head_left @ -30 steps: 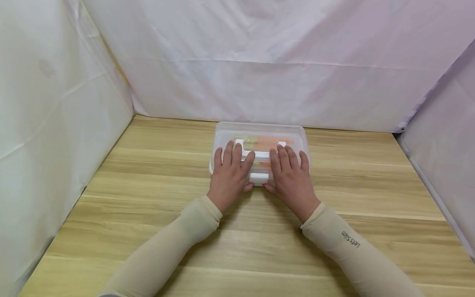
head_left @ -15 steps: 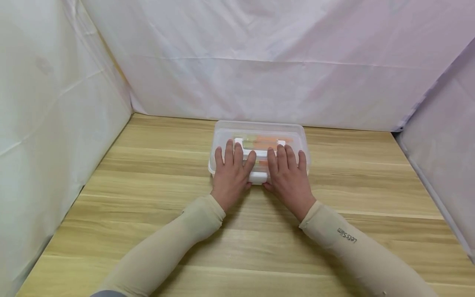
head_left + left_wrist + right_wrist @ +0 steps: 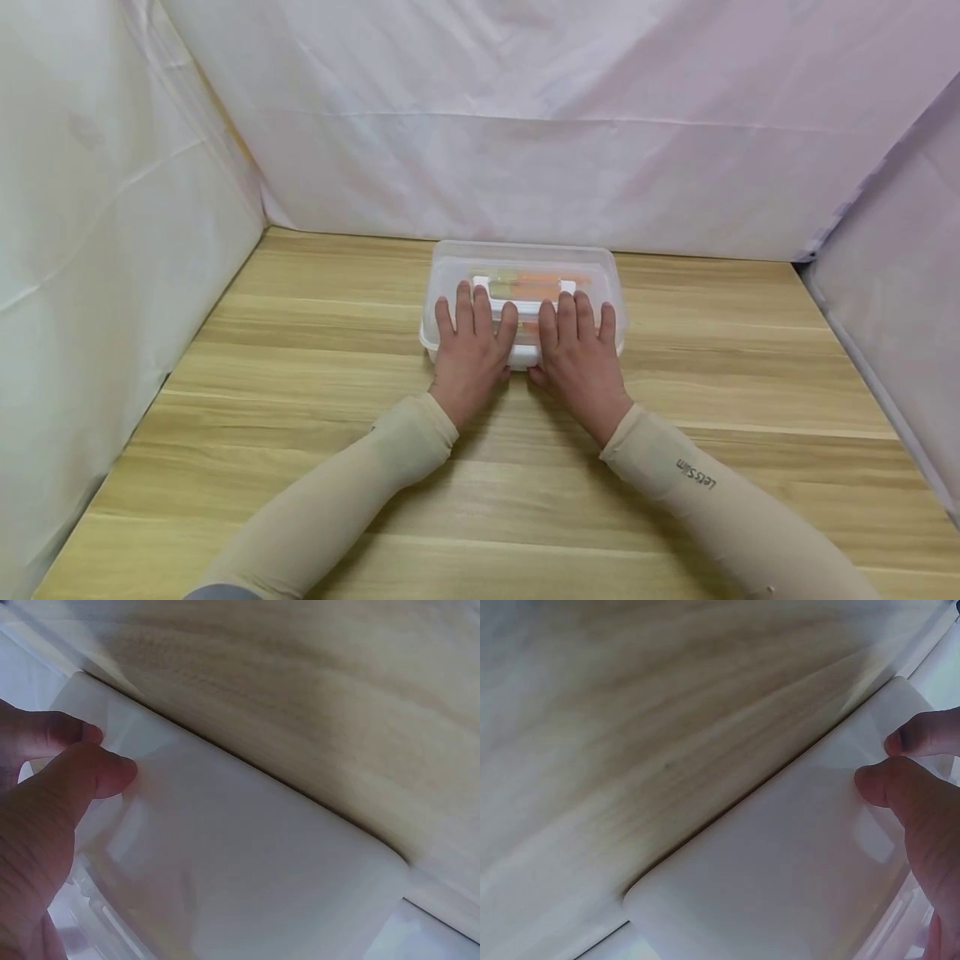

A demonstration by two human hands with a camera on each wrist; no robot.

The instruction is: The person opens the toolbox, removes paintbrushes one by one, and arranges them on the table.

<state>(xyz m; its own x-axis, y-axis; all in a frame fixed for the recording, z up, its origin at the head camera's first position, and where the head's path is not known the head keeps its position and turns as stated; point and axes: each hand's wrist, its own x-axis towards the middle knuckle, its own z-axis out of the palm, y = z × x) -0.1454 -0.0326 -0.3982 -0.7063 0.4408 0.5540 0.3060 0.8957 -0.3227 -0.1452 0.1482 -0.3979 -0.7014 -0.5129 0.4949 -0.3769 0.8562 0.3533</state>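
Observation:
A white plastic storage box (image 3: 525,252) with a clear lid, a white carry handle (image 3: 525,306) and a white front latch (image 3: 522,357) stands on the table. Orange and yellow-green shapes show through the lid. My left hand (image 3: 471,362) lies over the lid's front left part, its fingers extended and spread. On the right side my right hand (image 3: 581,362) rests the same way, fingers pointing away from me. Both thumbs are down at the front wall; in the left wrist view a thumb (image 3: 112,776) touches the white wall (image 3: 247,847), and the right wrist view shows another thumb (image 3: 881,784) there.
The box stands near the back edge of the wood-grain table (image 3: 480,517). White cloth hangs behind it as a back wall (image 3: 480,150), with more cloth on the left side (image 3: 97,233) and the right side (image 3: 892,283).
My hands have drawn slightly closer together at the box front, covering more of the latch. The whole view has shifted a little; the box keeps its place on the table.

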